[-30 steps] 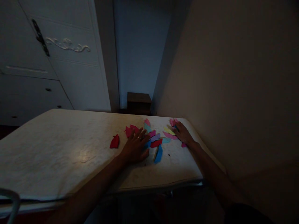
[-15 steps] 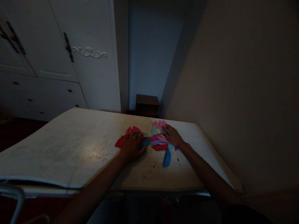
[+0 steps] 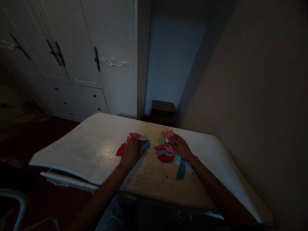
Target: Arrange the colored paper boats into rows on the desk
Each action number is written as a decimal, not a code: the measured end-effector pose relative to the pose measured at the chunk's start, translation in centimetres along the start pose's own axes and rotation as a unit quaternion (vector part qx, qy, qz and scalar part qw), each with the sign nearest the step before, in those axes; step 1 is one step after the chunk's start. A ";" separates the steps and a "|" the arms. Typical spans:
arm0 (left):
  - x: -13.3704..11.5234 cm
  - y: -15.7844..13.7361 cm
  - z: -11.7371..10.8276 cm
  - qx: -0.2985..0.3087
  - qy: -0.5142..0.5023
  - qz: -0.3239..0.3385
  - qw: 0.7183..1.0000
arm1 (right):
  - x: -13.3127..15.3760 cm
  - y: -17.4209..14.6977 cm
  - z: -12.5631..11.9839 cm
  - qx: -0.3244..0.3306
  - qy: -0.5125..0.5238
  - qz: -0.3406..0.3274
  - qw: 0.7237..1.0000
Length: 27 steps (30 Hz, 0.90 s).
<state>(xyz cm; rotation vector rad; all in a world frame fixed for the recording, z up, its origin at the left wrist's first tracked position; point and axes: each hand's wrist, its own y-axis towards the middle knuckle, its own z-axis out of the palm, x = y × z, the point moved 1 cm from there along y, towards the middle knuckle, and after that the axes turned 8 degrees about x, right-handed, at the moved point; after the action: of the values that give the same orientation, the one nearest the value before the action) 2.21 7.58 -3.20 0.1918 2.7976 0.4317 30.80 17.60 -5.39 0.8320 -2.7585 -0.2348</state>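
On the pale table (image 3: 149, 173), folded paper pieces lay in two heaps, one under each hand, with a bare strip of tabletop between them.

The left hand (image 3: 130, 150) rested palm down over the left heap, fingers open, thumb apart from the rest; one ring (image 3: 132, 142) showed on it. About it lay a magenta piece (image 3: 135, 134) at the far side, its long axis running left to right; a red piece (image 3: 120, 150) at the left, slanting from near left to far right; and a blue piece (image 3: 144, 146) by the thumb, slanting the same way.

The right hand (image 3: 181, 147) lay across the right heap, fingers open and pointing forward and left. One red strip (image 3: 166, 158) and one purple strip (image 3: 161, 153) stretched left to right, their visible ends towards the gap. One blue strip (image 3: 181, 170) pointed to the near edge, its long axis running nearly near to far. Pink pieces (image 3: 168, 132) made up the far end of this heap. Overlap and the hands hid the full count.

Two dark specks (image 3: 167, 176) marked the table near the blue strip. Beyond stood one small brown cabinet (image 3: 163, 106) and a white wardrobe (image 3: 117, 93) with four door handles and five drawer knobs visible.
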 end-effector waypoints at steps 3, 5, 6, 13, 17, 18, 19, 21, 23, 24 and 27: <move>-0.4 0.3 -0.3 -0.006 0.005 -0.024 1.000 | 0.0 0.0 0.0 -0.015 0.010 0.006 1.000; -0.6 0.4 -0.3 -0.018 0.007 -0.034 0.999 | 0.1 -0.1 0.0 -0.022 0.019 -0.001 1.000; -0.7 0.4 -0.3 -0.024 0.006 -0.032 0.999 | 0.1 -0.1 -0.1 -0.025 0.026 -0.009 0.999; -0.2 -0.2 -0.4 -0.135 -0.041 0.019 0.990 | -0.2 -0.3 -0.5 -0.040 0.085 -0.037 0.995; 0.4 -0.7 -0.8 -0.214 -0.048 -0.027 0.975 | -0.2 -0.4 -0.8 -0.044 0.108 -0.022 0.993; 0.5 -0.8 -0.9 -0.227 -0.043 -0.045 0.972 | -0.1 -0.4 -0.9 -0.044 0.111 -0.017 0.993; 0.7 -0.9 -1.1 -0.238 -0.035 -0.065 0.968 | 0.0 -0.4 -0.9 -0.044 0.114 -0.012 0.992; 0.9 -1.0 -1.2 -0.250 -0.020 -0.109 0.962 | 0.2 -0.4 -1.0 -0.046 0.117 -0.005 0.992; 1.1 -1.2 -1.3 -0.227 -0.016 -0.139 0.964 | 0.3 -0.4 -1.0 -0.049 0.120 0.003 0.992; 1.1 -1.2 -1.3 -0.200 -0.018 -0.142 0.969 | 0.4 -0.4 -0.9 -0.050 0.122 0.009 0.991; 0.7 -1.4 -1.2 -0.106 -0.046 -0.105 0.988 | 0.2 -0.5 -0.7 -0.047 0.131 0.028 0.990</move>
<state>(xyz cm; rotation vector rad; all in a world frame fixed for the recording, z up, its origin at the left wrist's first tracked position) 1.09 6.05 -2.72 -0.1267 2.6221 0.6445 31.08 17.04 -4.83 0.7058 -2.5005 -0.2244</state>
